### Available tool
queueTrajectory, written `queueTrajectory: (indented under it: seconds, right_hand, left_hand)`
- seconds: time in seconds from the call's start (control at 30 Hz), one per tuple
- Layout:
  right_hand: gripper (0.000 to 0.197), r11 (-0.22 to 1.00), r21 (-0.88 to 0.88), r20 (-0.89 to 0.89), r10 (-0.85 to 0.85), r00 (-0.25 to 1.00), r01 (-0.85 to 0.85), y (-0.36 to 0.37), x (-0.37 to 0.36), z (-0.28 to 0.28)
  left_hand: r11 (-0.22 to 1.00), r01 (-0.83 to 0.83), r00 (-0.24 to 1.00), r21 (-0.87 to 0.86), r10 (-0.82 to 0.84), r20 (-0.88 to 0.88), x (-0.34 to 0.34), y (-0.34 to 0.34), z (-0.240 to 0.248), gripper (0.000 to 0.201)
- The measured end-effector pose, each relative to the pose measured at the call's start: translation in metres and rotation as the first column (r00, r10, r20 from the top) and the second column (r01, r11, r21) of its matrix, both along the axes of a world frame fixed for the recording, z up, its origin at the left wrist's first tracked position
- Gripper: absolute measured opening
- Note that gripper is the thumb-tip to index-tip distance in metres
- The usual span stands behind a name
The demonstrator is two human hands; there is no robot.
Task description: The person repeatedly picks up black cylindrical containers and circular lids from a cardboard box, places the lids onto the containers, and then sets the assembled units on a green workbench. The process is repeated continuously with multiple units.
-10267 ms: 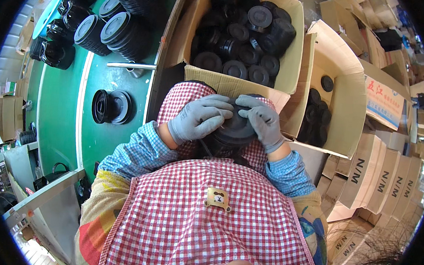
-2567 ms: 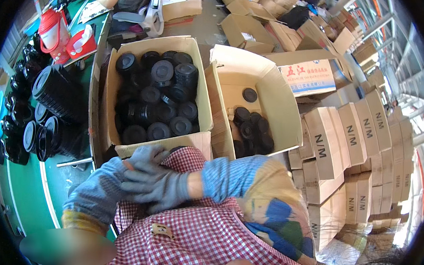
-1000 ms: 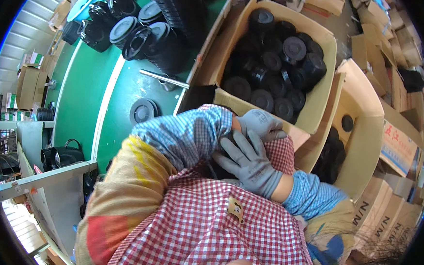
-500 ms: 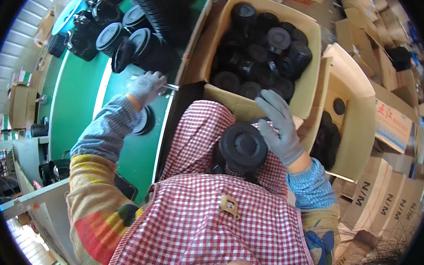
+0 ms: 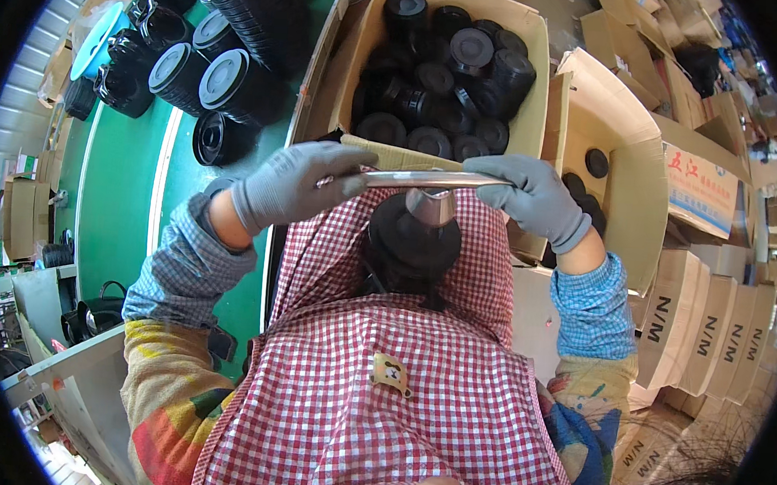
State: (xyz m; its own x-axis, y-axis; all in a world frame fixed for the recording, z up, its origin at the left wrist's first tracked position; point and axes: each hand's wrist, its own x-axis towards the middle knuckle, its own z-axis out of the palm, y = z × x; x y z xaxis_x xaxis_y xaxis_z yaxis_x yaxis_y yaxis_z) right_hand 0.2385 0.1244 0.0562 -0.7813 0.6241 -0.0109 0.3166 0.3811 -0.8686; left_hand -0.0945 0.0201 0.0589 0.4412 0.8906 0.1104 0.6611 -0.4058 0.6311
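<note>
My gloved left hand (image 5: pixel 296 183) and gloved right hand (image 5: pixel 535 196) grip opposite ends of a T-shaped metal tool (image 5: pixel 430 181). Its long bar lies roughly level, and a flared metal stem points down from the middle. Directly below, between my knees, is a black round ribbed part (image 5: pixel 406 248). In this view the stem overlaps its far edge; whether they touch I cannot tell. Fingers of both hands are wrapped round the bar ends.
A carton (image 5: pixel 350 116) full of black round parts stands ahead of my knees, with a second open carton (image 5: pixel 630 151) to its right. Stacked black cups (image 5: pixel 225 77) sit on the green bench (image 5: pixel 125 182) at left. Closed boxes (image 5: pixel 673 322) line the right side.
My left hand has come from the bench to above my lap with the metal tool. My right hand, open earlier beside the black part, now holds the tool's other end.
</note>
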Motion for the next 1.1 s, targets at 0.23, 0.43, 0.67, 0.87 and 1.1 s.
queueTrajectory:
  seconds: [0.23, 0.43, 0.67, 0.87, 1.1]
  right_hand:
    - [0.037, 0.917, -0.395, -0.086, 0.024, 0.996, -0.056, -0.009, 0.02, -0.052]
    - [0.038, 0.961, -0.19, -0.04, 0.197, 0.98, -0.201, 0.013, 0.004, -0.063]
    - [0.035, 0.894, -0.05, 0.367, 0.432, 0.824, -0.446, 0.026, -0.006, -0.034]
    - [0.041, 0.887, -0.111, 0.476, 0.443, 0.76, -0.448, 0.012, -0.005, -0.039]
    - [0.086, 0.868, 0.309, 0.177, 0.35, 0.92, -0.39, -0.013, 0.012, -0.076]
  left_hand:
    - [0.999, -0.003, 0.996, -0.052, -0.002, -0.088, 0.045, -0.031, 0.006, 0.032]
    - [0.986, -0.034, 0.971, -0.161, -0.005, -0.237, 0.055, -0.041, 0.026, 0.031]
    - [0.958, -0.1, 0.926, -0.27, -0.01, -0.378, 0.079, -0.048, 0.03, 0.024]
    - [0.947, -0.154, 0.971, -0.282, 0.093, -0.218, 0.066, -0.022, -0.001, 0.025]
    - [0.943, -0.074, 0.991, -0.325, 0.033, -0.128, 0.054, 0.012, -0.028, 0.038]
